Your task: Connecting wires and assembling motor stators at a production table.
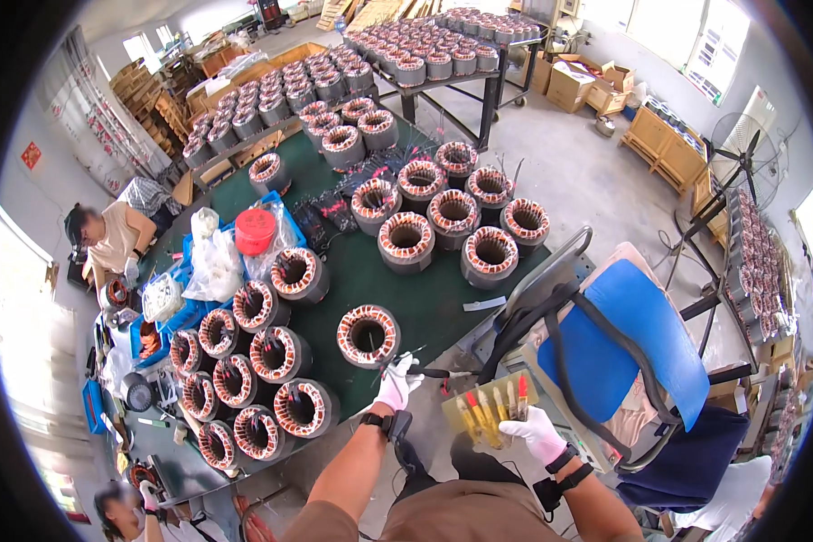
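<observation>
My left hand [396, 385], in a white glove, is at the near side of a single motor stator [368, 337] with a white-and-copper laced winding. Its fingers are pinched together around thin wire ends beside the stator; the exact ends are too small to make out. A dark cable runs from there to the right. My right hand [537, 434], also gloved, reaches a yellowish panel [456, 417] carrying a row of yellow and red clips [492, 411]. The fingers close around the lower end of a clip at the panel's right side.
Several stators [271, 352] stand left, others [452, 212] ahead on the green tabletop [397, 298]. Blue trays and a red tub [255, 231] sit at the left. A chair with a blue backrest [646, 334] is at the right. Two people work along the left side.
</observation>
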Action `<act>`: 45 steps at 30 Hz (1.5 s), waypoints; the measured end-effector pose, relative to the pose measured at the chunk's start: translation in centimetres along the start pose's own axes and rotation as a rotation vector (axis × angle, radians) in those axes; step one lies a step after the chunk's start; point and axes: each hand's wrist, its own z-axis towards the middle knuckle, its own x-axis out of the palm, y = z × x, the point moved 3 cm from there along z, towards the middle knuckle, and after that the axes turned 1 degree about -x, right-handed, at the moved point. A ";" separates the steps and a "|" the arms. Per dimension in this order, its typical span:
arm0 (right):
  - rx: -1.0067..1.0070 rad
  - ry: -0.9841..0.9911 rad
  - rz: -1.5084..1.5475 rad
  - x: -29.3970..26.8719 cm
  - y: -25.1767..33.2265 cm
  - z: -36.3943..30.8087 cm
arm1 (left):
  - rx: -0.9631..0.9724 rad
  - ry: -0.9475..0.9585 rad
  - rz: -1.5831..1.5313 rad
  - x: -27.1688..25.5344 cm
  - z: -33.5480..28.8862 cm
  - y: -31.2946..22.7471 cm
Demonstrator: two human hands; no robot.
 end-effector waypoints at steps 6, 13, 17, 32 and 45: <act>0.029 0.232 -0.035 -3.5 1.8 3.1 | 0.185 0.139 0.567 5.1 -4.9 -3.5; 0.135 0.750 -0.129 0.3 6.1 7.4 | 0.274 0.303 0.324 12.8 -12.6 -7.6; 0.108 0.730 -0.067 0.5 7.6 8.1 | 0.168 0.346 0.253 11.3 -13.1 -8.5; 0.093 0.330 0.053 -0.1 7.3 11.0 | 0.187 0.040 1.856 -6.3 -13.3 -13.0; 0.045 0.199 -0.118 2.6 8.0 9.4 | 0.983 0.314 2.079 -1.4 -4.8 -16.3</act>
